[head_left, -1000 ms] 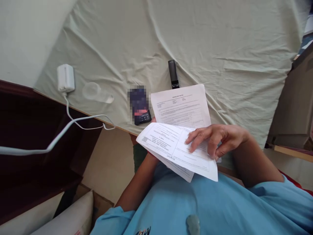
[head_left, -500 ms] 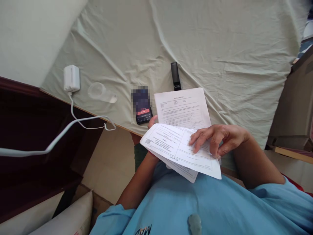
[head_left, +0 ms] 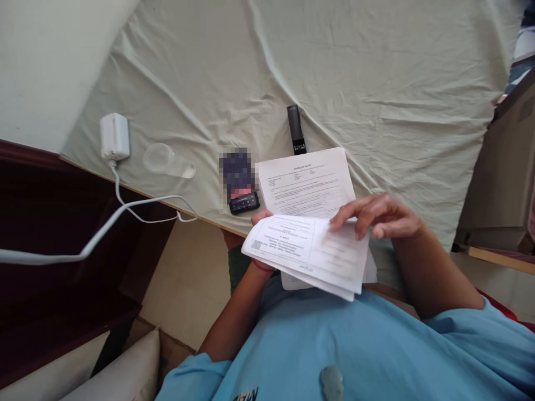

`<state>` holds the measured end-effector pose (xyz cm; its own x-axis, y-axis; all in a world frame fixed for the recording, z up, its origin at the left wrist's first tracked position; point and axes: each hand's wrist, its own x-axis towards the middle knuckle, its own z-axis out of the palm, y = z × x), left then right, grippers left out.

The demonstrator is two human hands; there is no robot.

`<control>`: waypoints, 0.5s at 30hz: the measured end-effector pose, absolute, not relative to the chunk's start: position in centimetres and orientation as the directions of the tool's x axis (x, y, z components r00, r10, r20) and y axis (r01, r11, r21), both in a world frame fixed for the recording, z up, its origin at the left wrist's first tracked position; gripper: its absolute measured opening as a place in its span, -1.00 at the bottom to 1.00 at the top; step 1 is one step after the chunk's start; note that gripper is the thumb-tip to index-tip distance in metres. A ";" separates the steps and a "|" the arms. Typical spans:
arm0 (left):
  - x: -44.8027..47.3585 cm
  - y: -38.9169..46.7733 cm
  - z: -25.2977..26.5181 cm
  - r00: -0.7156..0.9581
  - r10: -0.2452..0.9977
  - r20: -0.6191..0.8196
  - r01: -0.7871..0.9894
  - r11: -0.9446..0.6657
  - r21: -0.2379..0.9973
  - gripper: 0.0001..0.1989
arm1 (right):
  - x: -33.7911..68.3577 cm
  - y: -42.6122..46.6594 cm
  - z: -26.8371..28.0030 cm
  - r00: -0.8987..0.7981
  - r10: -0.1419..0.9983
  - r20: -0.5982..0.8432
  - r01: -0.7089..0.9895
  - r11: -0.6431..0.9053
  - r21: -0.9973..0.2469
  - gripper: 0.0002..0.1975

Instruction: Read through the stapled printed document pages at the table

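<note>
- Landmark: a flat white page of black print (head_left: 305, 181), over a wrinkled pale-green cloth (head_left: 418, 83).
- White, thin, black-printed paper sheets (head_left: 288, 242), bent and layered, lie on the person's side of the page, covering its near end.
- Left hand (head_left: 261, 215): at the page's near left corner, thumb along the sheets' edge, holding them from beneath; its other fingers are hidden.
- Right hand (head_left: 381, 216): beside the page's near right corner, blurred, fingers loosely spread and half curled, gripping nothing; whether the fingertips touch paper, I cannot tell.
- Handling, as judged: light, limp, easily creased or torn, with layers apt to slide; best pinched at a free edge and supported underneath.
- Surroundings: a slim black stick-shaped device (head_left: 295, 125) beyond the page; a black rectangular phone (head_left: 244, 203) just left of it.
</note>
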<state>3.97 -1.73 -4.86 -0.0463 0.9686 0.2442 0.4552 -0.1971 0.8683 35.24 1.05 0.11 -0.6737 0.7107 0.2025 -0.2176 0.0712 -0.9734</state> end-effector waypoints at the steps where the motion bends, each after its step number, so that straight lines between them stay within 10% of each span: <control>1: 3.9 -1.7 -5.1 -0.032 0.962 0.272 0.456 -0.229 0.860 -0.56 | 35.2 0.7 0.0 -0.545 0.824 0.155 -0.169 0.073 -0.983 -0.71; 7: 3.5 -1.7 -6.3 0.003 0.951 0.308 0.551 -0.259 0.793 -0.64 | 34.3 0.6 -1.7 0.184 0.983 0.005 0.162 -0.026 -0.986 -0.76; 15: 3.6 -1.8 -6.5 -0.028 0.963 0.269 0.642 -0.188 0.743 -0.46 | 35.2 1.8 -3.6 0.280 0.957 0.076 0.585 -0.108 -0.804 -0.66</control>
